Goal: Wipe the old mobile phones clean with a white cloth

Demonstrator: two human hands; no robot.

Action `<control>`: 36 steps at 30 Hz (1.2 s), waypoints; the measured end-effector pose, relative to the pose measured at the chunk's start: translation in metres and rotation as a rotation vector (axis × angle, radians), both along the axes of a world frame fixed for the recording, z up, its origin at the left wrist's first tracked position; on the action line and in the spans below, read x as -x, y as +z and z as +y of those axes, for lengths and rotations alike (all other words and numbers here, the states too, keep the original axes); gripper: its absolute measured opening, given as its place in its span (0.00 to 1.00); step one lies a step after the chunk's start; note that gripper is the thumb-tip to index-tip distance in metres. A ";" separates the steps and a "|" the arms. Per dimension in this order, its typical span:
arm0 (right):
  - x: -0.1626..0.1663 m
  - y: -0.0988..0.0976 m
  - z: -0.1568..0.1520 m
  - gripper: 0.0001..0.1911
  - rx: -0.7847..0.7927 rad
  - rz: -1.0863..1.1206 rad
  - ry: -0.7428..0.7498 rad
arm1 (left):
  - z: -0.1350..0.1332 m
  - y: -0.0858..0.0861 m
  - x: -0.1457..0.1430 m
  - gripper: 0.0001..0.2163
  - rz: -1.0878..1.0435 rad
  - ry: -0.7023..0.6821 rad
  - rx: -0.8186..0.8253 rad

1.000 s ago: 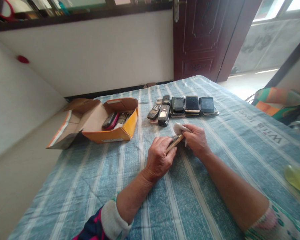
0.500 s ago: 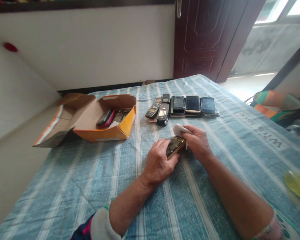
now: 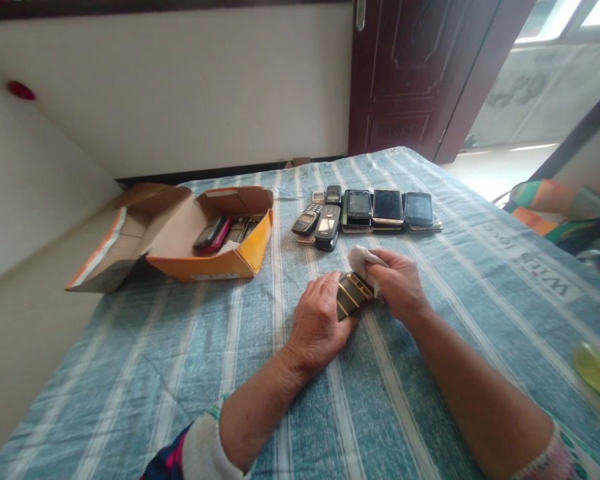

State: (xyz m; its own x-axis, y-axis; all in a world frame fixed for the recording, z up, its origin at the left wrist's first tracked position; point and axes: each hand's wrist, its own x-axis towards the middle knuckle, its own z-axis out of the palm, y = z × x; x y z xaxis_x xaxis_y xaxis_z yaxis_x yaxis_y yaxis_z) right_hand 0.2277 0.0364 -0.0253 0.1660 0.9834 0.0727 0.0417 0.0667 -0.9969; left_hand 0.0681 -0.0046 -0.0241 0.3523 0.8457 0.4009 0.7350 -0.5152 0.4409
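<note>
A dark mobile phone with gold trim (image 3: 351, 297) is gripped by my left hand (image 3: 317, 320), whose fingers wrap over its near left end. The phone is tilted, with its gold-barred face toward me. My right hand (image 3: 400, 283) pinches a crumpled white cloth (image 3: 364, 260) at the phone's far right end. The cloth appears to touch the phone's edge there; part of that end is hidden behind cloth and fingers. Just beyond my hands lie several old phones, among them a dark keypad phone (image 3: 328, 227) and a gold-edged touchscreen phone (image 3: 387, 207).
An open orange cardboard box (image 3: 257, 257) at the left holds several phones, including a dark red one (image 3: 219, 237). Its lid (image 3: 125, 247) is folded out leftward. A striped blue cloth (image 3: 190, 373) covers the table. A yellow-green translucent object (image 3: 597, 370) lies at the right edge.
The phone in my left hand has turned, so its gold-barred face shows more fully. The white cloth stays in my right hand at the phone's far end.
</note>
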 end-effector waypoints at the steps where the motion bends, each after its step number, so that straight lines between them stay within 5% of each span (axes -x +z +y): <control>1: -0.001 0.000 0.000 0.14 0.007 0.008 -0.002 | 0.000 0.001 0.000 0.29 0.003 -0.001 0.007; 14: -0.003 -0.002 0.005 0.15 0.021 0.065 -0.008 | 0.003 0.010 -0.006 0.08 -0.021 0.037 0.093; 27: -0.002 -0.003 0.006 0.14 0.004 0.040 -0.001 | 0.011 0.018 -0.012 0.11 -0.026 0.127 0.249; 36: -0.002 -0.002 0.005 0.15 0.025 0.031 0.006 | 0.011 0.017 -0.013 0.22 -0.048 0.189 0.291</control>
